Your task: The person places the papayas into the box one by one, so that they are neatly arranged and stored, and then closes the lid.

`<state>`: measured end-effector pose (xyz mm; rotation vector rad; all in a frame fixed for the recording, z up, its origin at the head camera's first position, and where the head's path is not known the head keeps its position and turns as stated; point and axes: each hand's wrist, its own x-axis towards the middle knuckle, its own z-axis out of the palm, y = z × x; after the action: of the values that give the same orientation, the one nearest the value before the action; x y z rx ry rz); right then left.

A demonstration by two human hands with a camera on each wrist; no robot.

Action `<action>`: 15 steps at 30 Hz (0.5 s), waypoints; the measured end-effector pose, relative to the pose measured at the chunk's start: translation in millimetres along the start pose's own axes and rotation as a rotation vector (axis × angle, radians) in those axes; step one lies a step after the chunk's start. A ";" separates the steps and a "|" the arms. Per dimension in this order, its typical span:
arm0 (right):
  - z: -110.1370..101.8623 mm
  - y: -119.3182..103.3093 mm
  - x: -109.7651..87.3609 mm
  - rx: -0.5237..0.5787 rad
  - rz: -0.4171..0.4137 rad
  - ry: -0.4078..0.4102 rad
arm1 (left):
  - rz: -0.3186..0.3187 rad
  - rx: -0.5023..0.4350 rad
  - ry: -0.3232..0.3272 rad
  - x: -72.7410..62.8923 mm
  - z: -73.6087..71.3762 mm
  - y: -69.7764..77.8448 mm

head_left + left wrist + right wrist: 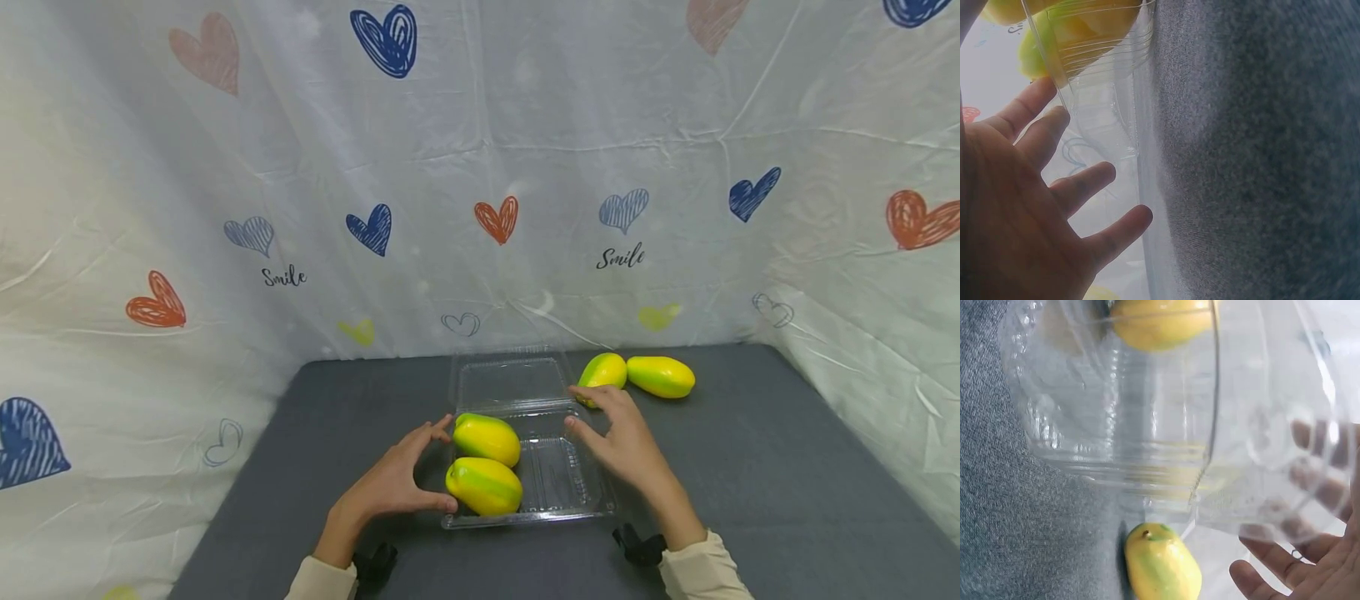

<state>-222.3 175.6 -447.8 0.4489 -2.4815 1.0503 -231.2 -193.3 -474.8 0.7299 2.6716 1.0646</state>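
A clear plastic clamshell box [558, 471] lies on the table with its lid [513, 381] folded open toward the back. In its left half lie two yellow-green mango-like fruits, the rear one [487, 440] just behind the front one [484, 487]. My left hand [397, 473] is at the box's left side, fingers spread; the left wrist view shows its fingertips [1060, 114] right at the rim. On the other side, my right hand [626, 437] spreads its fingers beside the right wall, near the hinge. Neither hand holds anything.
Two more fruits lie on the grey table [750, 467] behind the right hand, one [604, 369] partly hidden by its fingers and the other [661, 377] to its right. A white curtain [555, 183] printed with hearts hangs at the back and sides.
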 end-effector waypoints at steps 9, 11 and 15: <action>-6.3 7.8 5.6 -0.006 -0.014 0.025 | -0.014 -0.001 0.005 0.2 0.7 0.3; -8.4 10.6 7.6 -0.005 -0.009 0.025 | -0.012 -0.003 0.009 0.2 0.9 0.3; -11.5 16.1 11.2 -0.020 -0.026 0.040 | -0.009 -0.006 0.013 0.2 0.9 -0.1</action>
<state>-236.3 193.3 -444.9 0.4480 -2.4422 1.0134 -231.1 -192.8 -475.5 0.7114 2.6785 1.0788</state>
